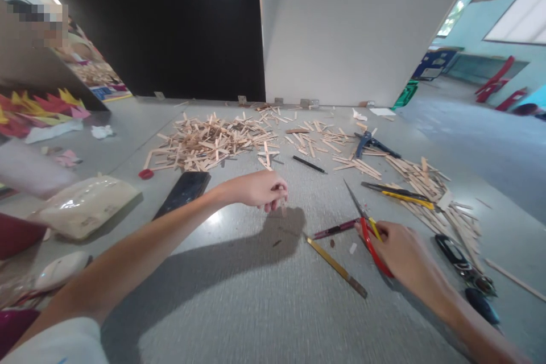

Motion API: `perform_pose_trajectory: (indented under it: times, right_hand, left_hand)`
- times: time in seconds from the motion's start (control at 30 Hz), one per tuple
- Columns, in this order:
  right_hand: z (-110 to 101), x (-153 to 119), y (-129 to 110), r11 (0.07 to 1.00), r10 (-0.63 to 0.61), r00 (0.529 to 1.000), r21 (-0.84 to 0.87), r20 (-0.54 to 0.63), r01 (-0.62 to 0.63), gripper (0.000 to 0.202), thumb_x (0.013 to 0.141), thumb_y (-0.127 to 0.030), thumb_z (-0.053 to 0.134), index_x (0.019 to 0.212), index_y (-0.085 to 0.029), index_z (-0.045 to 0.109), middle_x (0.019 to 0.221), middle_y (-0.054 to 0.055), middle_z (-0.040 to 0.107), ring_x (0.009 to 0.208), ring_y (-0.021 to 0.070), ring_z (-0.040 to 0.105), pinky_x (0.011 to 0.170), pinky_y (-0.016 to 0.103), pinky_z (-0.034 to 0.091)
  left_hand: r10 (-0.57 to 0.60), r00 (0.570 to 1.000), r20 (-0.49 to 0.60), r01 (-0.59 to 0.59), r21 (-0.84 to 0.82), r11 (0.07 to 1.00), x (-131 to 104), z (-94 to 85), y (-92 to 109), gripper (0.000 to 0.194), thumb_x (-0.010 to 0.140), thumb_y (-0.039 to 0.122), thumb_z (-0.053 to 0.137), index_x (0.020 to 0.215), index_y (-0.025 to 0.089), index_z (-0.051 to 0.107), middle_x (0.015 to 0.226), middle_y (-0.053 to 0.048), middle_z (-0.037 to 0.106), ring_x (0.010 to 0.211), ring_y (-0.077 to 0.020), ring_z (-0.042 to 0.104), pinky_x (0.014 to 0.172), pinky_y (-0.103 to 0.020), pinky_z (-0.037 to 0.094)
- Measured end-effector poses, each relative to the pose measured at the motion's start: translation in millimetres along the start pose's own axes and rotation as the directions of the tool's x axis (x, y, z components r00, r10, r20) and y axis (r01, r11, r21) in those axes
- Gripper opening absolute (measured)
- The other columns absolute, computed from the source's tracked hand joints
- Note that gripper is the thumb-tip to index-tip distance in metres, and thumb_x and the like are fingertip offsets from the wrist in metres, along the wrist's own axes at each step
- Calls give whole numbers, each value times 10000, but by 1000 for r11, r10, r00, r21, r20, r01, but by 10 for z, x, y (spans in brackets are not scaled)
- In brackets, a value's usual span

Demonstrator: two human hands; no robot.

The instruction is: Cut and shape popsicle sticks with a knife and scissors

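My left hand [261, 189] hangs over the middle of the grey table [239, 307], fingers curled in a pinch; a small pale piece seems to show beneath the fingertips, too faint to name. At the right, my right hand [394, 247] is closed on scissors [370, 244] with red and yellow handles, their blades pointing away from me. A yellowish strip-like tool [336, 267] and a dark pink pen-like item [336, 228] lie between the hands. Beyond my left hand is a black pencil [309, 164].
Wooden sticks [213, 142] are heaped at the back, with more [420, 182] at the right. Around them lie a phone [183, 192], blue pliers [367, 142], a yellow-handled tool [398, 194], keys [464, 270] and a plastic packet [91, 205]. Upright boards [341, 28] stand behind. A person is at far left.
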State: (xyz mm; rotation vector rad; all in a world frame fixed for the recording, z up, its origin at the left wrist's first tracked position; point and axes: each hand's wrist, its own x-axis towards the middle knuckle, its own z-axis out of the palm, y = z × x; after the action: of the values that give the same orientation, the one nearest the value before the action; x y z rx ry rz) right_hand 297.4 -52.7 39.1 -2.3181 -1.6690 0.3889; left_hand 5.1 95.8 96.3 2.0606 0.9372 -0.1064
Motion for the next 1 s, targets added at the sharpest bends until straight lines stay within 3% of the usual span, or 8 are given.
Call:
perform_pose_trajectory:
  times: [0.17, 0.37, 0.5, 0.6, 0.73, 0.9, 1.0]
  right_hand:
    - [36, -16, 10, 994, -10, 1000, -110, 30, 13, 481, 995, -559, 559, 645, -257, 694, 650, 131, 742, 621, 288, 651, 615, 353, 373]
    - [3, -21, -44, 965, 34, 999, -263, 25, -26, 370, 1055, -388, 580, 821, -205, 799, 809, 180, 837, 749, 348, 774, 607, 340, 386]
    - [-56, -2, -84, 932, 69, 998, -357, -1, -65, 311, 1077, -326, 581, 1023, -146, 829, 939, 237, 861, 867, 419, 826, 611, 351, 398]
    - [-98, -9, -118, 913, 81, 997, -401, 15, -68, 327, 1105, -325, 571, 1088, -128, 831, 960, 248, 862, 906, 445, 840, 614, 360, 415]
    - [-130, -37, -164, 895, 91, 995, -441, 35, -66, 346, 1125, -347, 558, 1088, -136, 830, 965, 244, 864, 920, 449, 845, 609, 361, 436]
    - [-152, -60, -207, 880, 92, 994, -472, 59, -54, 362, 1137, -342, 547, 1082, -129, 834, 1017, 246, 870, 941, 438, 850, 609, 361, 458]
    - [-164, -68, -229, 877, 96, 992, -479, 79, -47, 385, 1142, -367, 549, 1074, -135, 849, 1012, 243, 874, 957, 443, 852, 616, 363, 461]
  left_hand:
    - [-79, 989, -126, 99, 158, 983, 2, -5, -42, 348, 1072, 285, 507, 760, 191, 628, 737, -53, 747, 636, -176, 714, 640, -265, 491]
    - [-124, 960, -251, 206, 336, 919, -23, -39, -91, 228, 1035, 284, 583, 906, 189, 746, 779, -57, 768, 723, -218, 733, 711, -289, 507]
    - [-108, 903, -417, 298, 425, 855, -56, -165, -242, 265, 1059, 252, 526, 1023, 163, 773, 1036, -150, 803, 1017, -310, 767, 872, -361, 548]
    - [-113, 857, -503, 374, 456, 808, -61, -289, -398, 249, 1077, 235, 541, 1064, 128, 765, 1009, -177, 782, 1024, -339, 761, 895, -432, 570]
    - [-99, 882, -460, 342, 482, 807, 3, -368, -557, 256, 1096, 380, 677, 1200, 155, 744, 1173, -114, 777, 1122, -286, 747, 1018, -485, 588]
    - [-36, 948, -318, 196, 488, 851, 176, -271, -626, 373, 1108, 286, 667, 1462, 166, 667, 1606, -163, 618, 1490, -321, 586, 1229, -540, 484]
    - [-30, 963, -267, 158, 474, 866, 229, -216, -647, 425, 1106, 331, 687, 1499, 176, 643, 1643, -166, 579, 1501, -344, 574, 1232, -580, 484]
